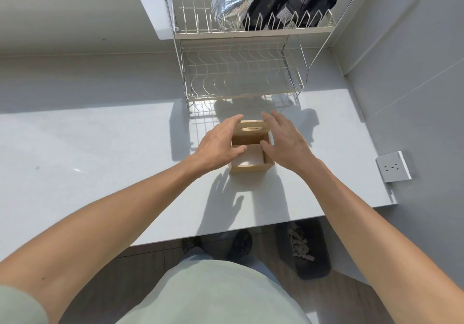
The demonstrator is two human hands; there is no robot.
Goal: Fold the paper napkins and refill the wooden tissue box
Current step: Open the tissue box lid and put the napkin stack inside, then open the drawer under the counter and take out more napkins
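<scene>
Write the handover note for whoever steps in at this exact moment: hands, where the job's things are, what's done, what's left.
Left hand: open, fingers spread along the left side of the wooden tissue box, thumb over its opening.
Right hand: open, fingers spread at the box's right side, thumb by the rim.
The box sits on the white counter before the dish rack. Its slotted lid is slid back, leaving the near half open.
Done: white napkins already lie inside.
Left: likely slide the lid closed; no loose napkins are visible on the counter.

Probably a home kitchen: wire dish rack [241,72] on white counter [100,160].
</scene>
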